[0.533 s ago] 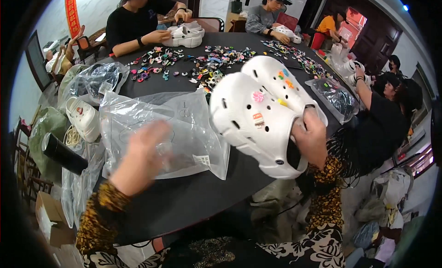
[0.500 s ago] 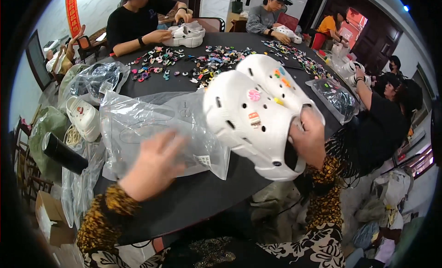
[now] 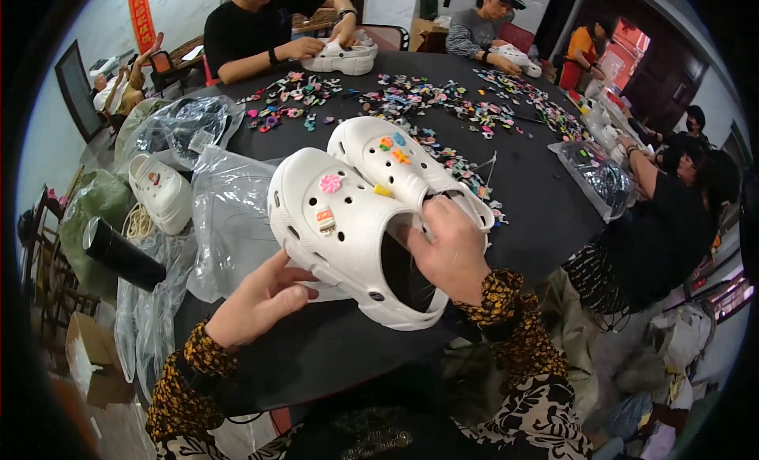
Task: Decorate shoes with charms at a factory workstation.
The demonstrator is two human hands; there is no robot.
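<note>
A pair of white clogs is held side by side over the table, toes pointing away and to the left. Colourful charms dot their uppers, among them a pink swirl charm and an orange star charm. My right hand is closed on the pair where the two heel openings meet, its thumb inside the nearer clog. My left hand is at the nearer clog's left side, thumb and fingers apart, its fingertips partly hidden by the shoe. Behind the clogs lies a clear plastic bag.
Loose charms spread over the dark table. At left are another white clog, a black cylinder and bagged items. A packed bag lies at right. Several people sit around; one handles a white clog opposite me.
The clogs have moved left and lower, over part of the clear bag, in my right hand. My left hand has gone from above the bag to the nearer clog's side.
</note>
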